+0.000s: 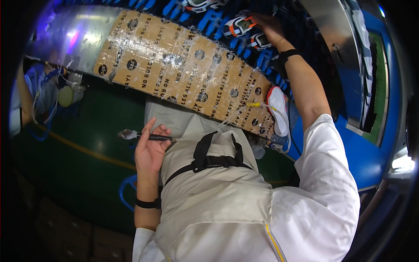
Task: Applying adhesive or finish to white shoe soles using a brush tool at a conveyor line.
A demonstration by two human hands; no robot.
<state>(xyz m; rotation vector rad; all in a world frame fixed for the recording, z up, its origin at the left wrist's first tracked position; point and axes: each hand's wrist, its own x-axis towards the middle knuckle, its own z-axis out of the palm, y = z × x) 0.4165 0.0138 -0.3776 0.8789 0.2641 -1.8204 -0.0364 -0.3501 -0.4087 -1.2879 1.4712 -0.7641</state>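
Observation:
My left hand (150, 146) is raised beside my apron, holding a brush by its black handle (158, 137) between thumb and fingers. The brush's pale, clotted head (127, 134) points left, and a thin clear tube trails from the handle's other end to a yellow connector (253, 105). My right hand (269, 31) reaches far forward over the blue rack, at an orange-trimmed, white-and-grey shoe part (238, 27). Its fingers are dark and blurred, so their grip on the part is unclear. A second such part (260, 41) lies just below that hand.
A tape-covered cardboard sheet (183, 65) spans the bench edge before me. A white shoe sole with a red rim (279, 111) rests at its right end. Blue slats (214, 26) run behind it. Another person's arm (24, 96) shows at far left, near hanging tubes and a round container (66, 96).

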